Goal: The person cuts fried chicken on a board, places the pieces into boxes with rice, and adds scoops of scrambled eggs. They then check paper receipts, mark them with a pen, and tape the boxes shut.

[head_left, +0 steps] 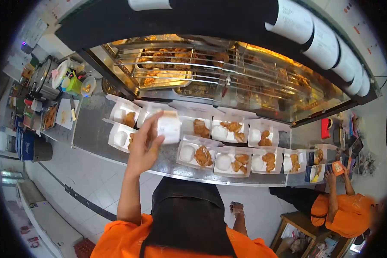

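My left hand (144,148) is closed round a small white box-shaped thing (168,127) with a brownish top, held above the counter; its contents cannot be made out. Behind and beside it stand open white meal boxes, among them a box with a wrapped white portion and fried chicken (195,154). Another open box (124,136) is left of my hand, partly hidden by it. My right hand (236,209) hangs low before the counter's front edge, its fingers apart and holding nothing.
Two rows of boxes line the metal counter (165,161). Behind them is a glass warming cabinet (219,81) with trays of fried chicken; paper slips (324,45) hang above. At right a co-worker (342,213) handles an orange box (338,168). A cutting board (65,114) lies left.
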Tool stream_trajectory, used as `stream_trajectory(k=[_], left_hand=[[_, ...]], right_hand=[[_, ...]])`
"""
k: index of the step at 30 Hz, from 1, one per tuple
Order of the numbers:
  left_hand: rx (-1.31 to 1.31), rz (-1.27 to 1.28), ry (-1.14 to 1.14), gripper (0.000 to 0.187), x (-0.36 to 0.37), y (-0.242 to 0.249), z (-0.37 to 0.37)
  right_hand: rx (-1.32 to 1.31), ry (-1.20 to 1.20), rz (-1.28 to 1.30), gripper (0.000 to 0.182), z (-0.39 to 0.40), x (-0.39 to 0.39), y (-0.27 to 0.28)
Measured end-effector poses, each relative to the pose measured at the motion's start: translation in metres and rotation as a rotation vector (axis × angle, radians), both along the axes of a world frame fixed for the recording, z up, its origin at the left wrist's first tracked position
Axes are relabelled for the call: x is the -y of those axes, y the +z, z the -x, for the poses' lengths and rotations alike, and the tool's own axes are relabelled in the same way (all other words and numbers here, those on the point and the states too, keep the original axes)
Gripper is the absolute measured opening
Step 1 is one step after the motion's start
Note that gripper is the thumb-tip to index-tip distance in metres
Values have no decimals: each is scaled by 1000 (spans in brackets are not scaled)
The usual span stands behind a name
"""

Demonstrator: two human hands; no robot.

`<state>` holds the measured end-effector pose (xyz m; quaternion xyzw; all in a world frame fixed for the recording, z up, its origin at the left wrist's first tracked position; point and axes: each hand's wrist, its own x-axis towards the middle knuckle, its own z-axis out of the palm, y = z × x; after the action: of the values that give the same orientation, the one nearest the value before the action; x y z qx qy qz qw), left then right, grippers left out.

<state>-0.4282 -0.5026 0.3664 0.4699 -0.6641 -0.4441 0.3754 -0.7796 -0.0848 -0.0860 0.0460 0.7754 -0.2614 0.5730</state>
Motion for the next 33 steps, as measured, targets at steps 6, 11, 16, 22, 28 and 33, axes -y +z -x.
stream_trajectory(k=[6, 11, 16, 22, 28, 33], left_hand=[[-130, -296, 218, 53, -36, -85, -49], [-22, -281, 284, 36, 1, -115, -90], [106, -280, 191, 28, 70, -113, -112], [152, -214, 9, 23, 135, -121, -141], [645, 514, -165, 13, 176, -175, -104], [1181, 786, -582, 8, 186, -194, -87]], right_hand=[[6, 323, 8, 13, -9, -63, -41], [-18, 244, -162, 20, -10, -23, -8], [-202, 195, 36, 19, -24, -14, -11], [-163, -205, -103, 19, -115, 66, 86], [-320, 841, -107, 31, -200, -4, 48], [-458, 1013, -133, 18, -275, -66, 24]])
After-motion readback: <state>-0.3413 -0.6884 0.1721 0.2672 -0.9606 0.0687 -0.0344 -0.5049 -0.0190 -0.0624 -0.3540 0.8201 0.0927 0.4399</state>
